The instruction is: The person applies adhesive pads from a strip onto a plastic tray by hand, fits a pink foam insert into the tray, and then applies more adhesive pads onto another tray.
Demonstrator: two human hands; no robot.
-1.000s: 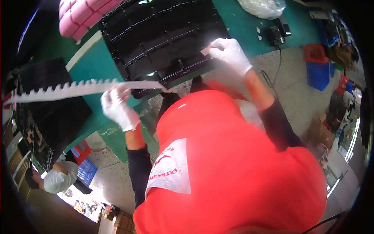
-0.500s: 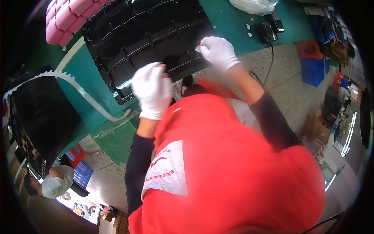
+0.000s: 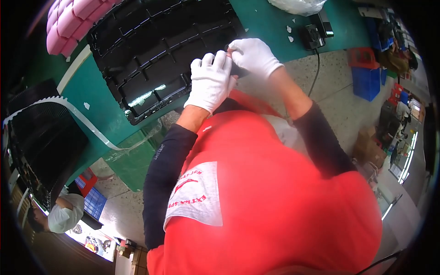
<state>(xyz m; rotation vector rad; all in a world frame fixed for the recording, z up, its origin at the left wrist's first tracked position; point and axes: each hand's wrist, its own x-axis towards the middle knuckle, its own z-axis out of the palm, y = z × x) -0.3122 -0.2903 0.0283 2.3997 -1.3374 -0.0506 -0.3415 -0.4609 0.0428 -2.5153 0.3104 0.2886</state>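
My left hand (image 3: 210,82), in a white glove with bare fingertips showing, is curled at the near right edge of a black moulded plastic tray (image 3: 156,50). My right hand (image 3: 255,58), gloved the same way, is closed in a pinch right beside it. The fingertips of both hands meet over the tray's corner. Whatever lies between them is hidden by the gloves. The tray rests on a green table (image 3: 103,117), and a shiny clear patch shows near its lower left corner.
Pink moulded blocks (image 3: 68,27) are stacked at the upper left. A black ribbed sheet (image 3: 50,133) and a pale toothed strip (image 3: 82,117) lie at left. A clear plastic bag (image 3: 300,5) and a black corded device (image 3: 314,36) stand at right. A person (image 3: 66,213) is at lower left.
My left hand has moved right and up to join my right hand. The small white piece seen in my right fingers is now out of sight. The tray has shifted slightly left in view.
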